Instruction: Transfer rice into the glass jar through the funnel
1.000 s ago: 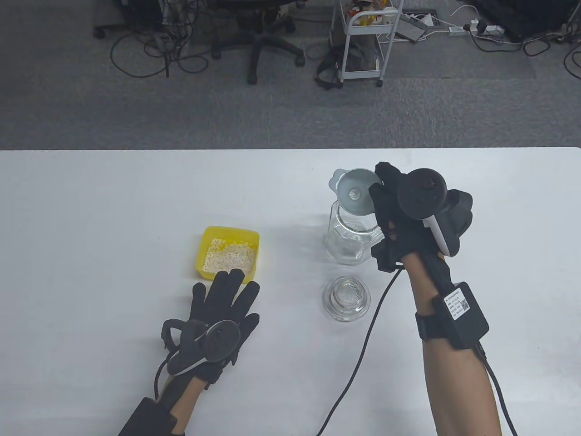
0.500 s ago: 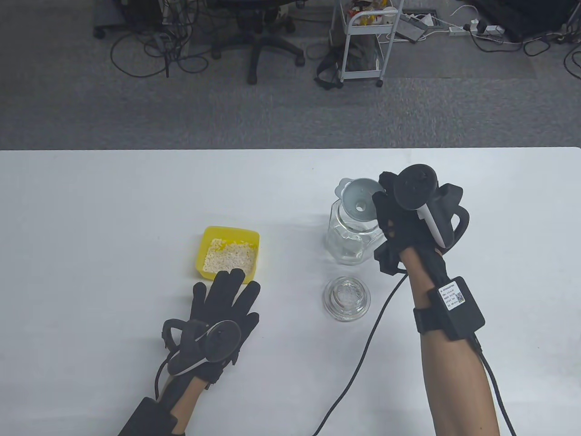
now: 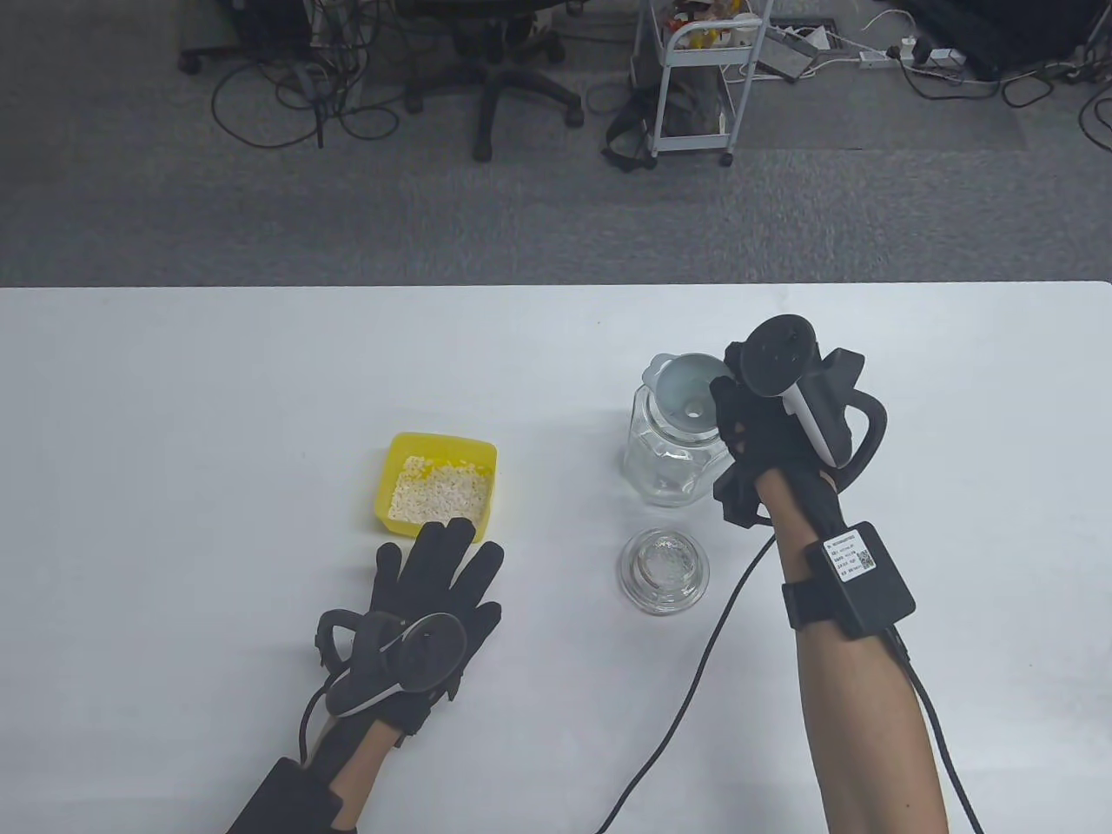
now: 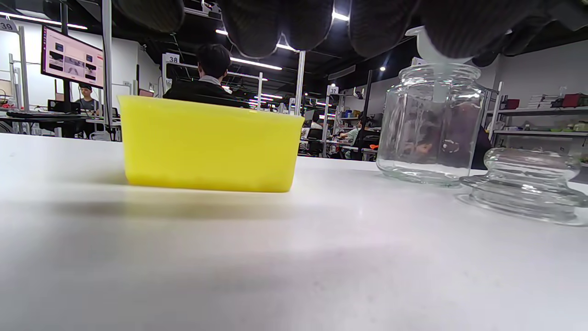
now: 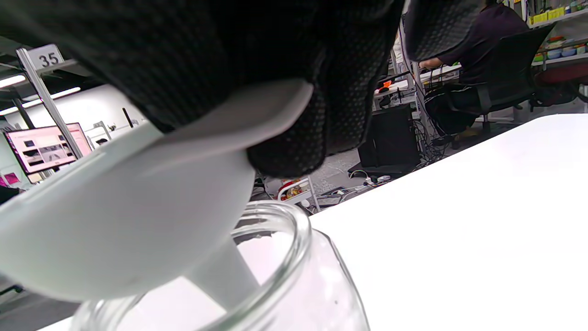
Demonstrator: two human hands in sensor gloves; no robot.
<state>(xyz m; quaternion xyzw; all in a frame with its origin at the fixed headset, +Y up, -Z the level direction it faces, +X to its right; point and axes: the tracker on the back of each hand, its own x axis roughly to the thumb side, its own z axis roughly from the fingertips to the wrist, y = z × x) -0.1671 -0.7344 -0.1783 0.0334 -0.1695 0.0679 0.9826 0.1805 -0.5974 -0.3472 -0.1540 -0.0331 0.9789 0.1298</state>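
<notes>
White funnel (image 3: 686, 395) in right grip (image 3: 764, 426) (stem inside jar (image 3: 667, 452)); left grip (image 3: 426, 599) flat, empty.

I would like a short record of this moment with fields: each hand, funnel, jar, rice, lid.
right hand: holds the white funnel by its rim
funnel: tilted, spout inside the mouth of the glass jar
jar: upright on the table, no rice visible inside
rice: in the yellow tub
left hand: flat on the table, just in front of the tub
lid: on the table, in front of the jar

Funnel (image 3: 689, 393) in right hand (image 3: 764, 417) over glass jar (image 3: 671, 452).
</notes>
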